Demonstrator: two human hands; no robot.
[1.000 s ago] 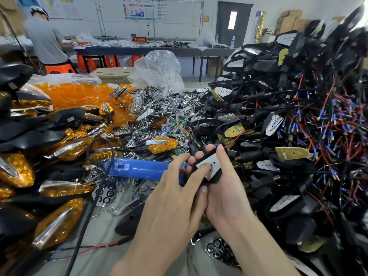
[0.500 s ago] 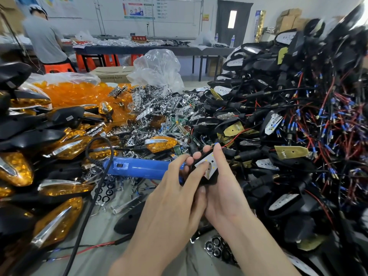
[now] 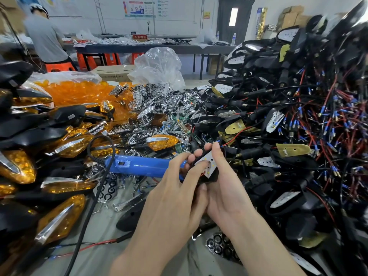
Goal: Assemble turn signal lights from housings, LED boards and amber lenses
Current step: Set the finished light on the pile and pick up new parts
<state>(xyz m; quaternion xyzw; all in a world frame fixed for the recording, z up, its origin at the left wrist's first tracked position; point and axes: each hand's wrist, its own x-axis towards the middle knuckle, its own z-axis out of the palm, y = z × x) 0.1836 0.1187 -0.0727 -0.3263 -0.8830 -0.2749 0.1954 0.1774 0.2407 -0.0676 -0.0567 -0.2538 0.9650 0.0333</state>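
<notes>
I've got both hands together, centred over bench (image 3: 111, 230): right hand (image 3: 227, 198) cups housing (image 3: 209, 179), left hand (image 3: 171, 198) pinches it, fingertip (image 3: 204, 165) pressing LED board (image 3: 212, 169), face-up, lying diagonally

Only legible text: red sign (image 3: 140, 36) on the far desk (image 3: 127, 49), light characters "不合格区". Wall poster (image 3: 140, 7) has charts and lines of print, too small for me to read. Yellow notice (image 3: 207, 15) left of the door (image 3: 235, 18): blurred. White sticker (image 3: 71, 116) on a black housing (image 3: 59, 114) to my left: unreadable. Print on the cardboard box (image 3: 113, 73): unreadable too.
</notes>
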